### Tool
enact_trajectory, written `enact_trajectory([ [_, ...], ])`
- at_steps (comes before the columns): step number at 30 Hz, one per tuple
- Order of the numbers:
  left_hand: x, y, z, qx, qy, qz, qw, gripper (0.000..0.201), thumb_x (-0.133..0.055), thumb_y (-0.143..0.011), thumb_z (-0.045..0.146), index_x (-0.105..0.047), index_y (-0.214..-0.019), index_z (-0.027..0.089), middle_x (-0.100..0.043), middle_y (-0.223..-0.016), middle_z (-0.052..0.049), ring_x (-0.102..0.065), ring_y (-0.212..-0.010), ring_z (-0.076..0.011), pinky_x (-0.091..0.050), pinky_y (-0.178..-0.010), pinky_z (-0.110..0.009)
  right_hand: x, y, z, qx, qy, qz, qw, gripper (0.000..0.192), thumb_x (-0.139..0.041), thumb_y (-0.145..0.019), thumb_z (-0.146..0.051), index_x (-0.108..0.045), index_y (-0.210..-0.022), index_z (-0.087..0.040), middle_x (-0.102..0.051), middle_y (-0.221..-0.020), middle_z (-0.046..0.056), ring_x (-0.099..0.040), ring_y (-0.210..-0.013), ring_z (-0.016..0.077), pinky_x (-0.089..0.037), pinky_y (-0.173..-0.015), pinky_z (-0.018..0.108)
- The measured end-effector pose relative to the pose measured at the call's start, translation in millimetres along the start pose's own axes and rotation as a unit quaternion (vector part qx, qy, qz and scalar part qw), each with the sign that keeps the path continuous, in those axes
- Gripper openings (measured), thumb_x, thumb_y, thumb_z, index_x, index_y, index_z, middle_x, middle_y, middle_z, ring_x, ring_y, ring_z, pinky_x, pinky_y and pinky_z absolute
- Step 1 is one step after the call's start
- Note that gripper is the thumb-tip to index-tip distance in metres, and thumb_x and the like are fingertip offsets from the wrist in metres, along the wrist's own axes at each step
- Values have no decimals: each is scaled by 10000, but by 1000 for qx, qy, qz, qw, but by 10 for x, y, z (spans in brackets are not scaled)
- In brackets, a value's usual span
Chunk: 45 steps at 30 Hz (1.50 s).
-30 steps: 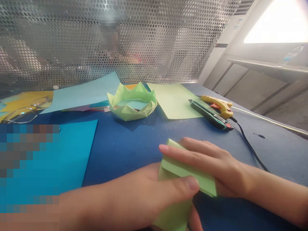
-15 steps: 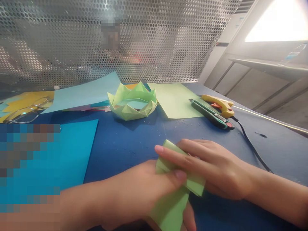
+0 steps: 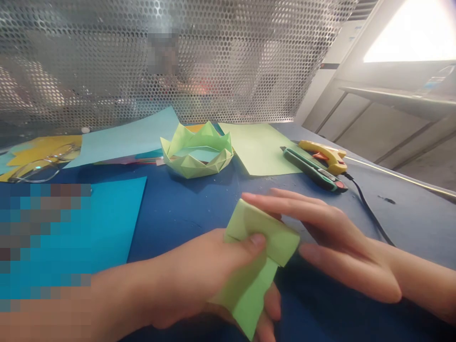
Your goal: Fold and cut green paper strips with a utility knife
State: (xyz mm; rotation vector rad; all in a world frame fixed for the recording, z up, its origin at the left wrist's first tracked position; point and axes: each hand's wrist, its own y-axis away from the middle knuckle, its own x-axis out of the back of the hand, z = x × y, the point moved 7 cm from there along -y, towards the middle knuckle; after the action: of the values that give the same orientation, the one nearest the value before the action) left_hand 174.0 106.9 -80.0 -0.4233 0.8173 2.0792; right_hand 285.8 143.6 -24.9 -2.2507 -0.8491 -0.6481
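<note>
Our left hand (image 3: 210, 280) pinches the folded green paper (image 3: 258, 251) under its thumb. Our right hand (image 3: 335, 237) lies flat, fingers outstretched, seemingly just touching the paper's far edge.

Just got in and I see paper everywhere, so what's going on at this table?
A person is folding a light green paper over a blue table. The left hand grips it, thumb on top, while the right hand lies open beside it, fingers touching its far edge. Behind sit a folded green paper crown, flat sheets, a cutter and a glue gun.
</note>
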Motion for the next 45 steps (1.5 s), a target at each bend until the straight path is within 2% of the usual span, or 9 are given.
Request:
enact_trajectory([
  [3, 33, 35, 45, -12, -77, 53, 996, 342, -396, -1016, 515, -495, -929, 200, -613, -671, 50, -559, -452, -52, -454, -616, -224, 39, 5, 70, -59, -27, 53, 996, 420, -462, -1029, -504, -553, -1425, -399, -744, -1115, 15, -705, -945, 201, -570, -714, 254],
  [7, 55, 70, 9, 8, -121, 85, 989, 349, -415, -998, 528, -497, -930, 196, -602, -657, 53, -544, -452, -62, -457, -578, -224, 23, -40, 14, -65, -33, 93, 993, 228, -596, -983, -446, -761, -1102, -343, -762, -888, -8, -678, -724, 135, -521, -595, 187],
  [13, 53, 76, -8, 55, -171, 79, 981, 395, -440, -951, 535, -537, -801, 183, -584, -648, 31, -507, -478, -61, -420, -563, -209, -84, -25, 54, -182, -98, 91, 974, 237, -618, -964, -448, -763, -927, -264, -746, -754, -22, -622, -601, 97, -474, -517, 145],
  [17, 70, 89, -4, 77, -194, 74, 975, 453, -410, -948, 586, -556, -800, 183, -588, -666, 25, -459, -451, -51, -417, -573, -217, -131, -9, 56, -200, -98, 74, 972, 309, -621, -957, -459, -708, -806, -204, -689, -680, -10, -590, -575, 106, -439, -483, 170],
  [21, 62, 95, -29, 85, -188, 53, 977, 482, -391, -947, 626, -559, -813, 195, -586, -672, 24, -432, -449, -54, -417, -593, -222, -118, -5, 62, -185, -77, 90, 976, 298, -641, -946, -445, -698, -779, -205, -660, -639, -10, -590, -570, 116, -442, -482, 184],
  [31, 55, 87, -10, 109, -181, 43, 976, 429, -380, -985, 500, -549, -755, 180, -564, -629, 22, -461, -472, -66, -466, -698, -271, -142, -7, 74, -197, -76, 96, 973, 323, -619, -948, -489, -728, -816, -215, -651, -618, -13, -624, -603, 132, -472, -507, 185],
  [40, 68, 97, -30, 118, -174, 46, 977, 489, -365, -1013, 471, -564, -693, 159, -595, -626, 14, -518, -469, -58, -480, -716, -270, -171, -17, 105, -216, -78, 65, 971, 417, -618, -942, -509, -673, -693, -178, -559, -572, -24, -434, -507, 93, -359, -422, 187],
  [42, 56, 90, -24, 126, -171, 50, 976, 513, -343, -1028, 453, -559, -671, 154, -588, -604, 21, -509, -450, -52, -478, -702, -253, -163, -10, 100, -209, -74, 73, 972, 405, -623, -939, -504, -699, -705, -182, -575, -572, -20, -458, -505, 97, -382, -425, 186],
  [45, 60, 91, -2, 131, -169, 64, 975, 491, -334, -1040, 420, -548, -684, 159, -574, -571, 38, -489, -419, -45, -473, -677, -234, -157, -7, 90, -214, -83, 85, 970, 365, -611, -948, -499, -776, -808, -204, -708, -679, 14, -615, -599, 142, -503, -522, 202],
])
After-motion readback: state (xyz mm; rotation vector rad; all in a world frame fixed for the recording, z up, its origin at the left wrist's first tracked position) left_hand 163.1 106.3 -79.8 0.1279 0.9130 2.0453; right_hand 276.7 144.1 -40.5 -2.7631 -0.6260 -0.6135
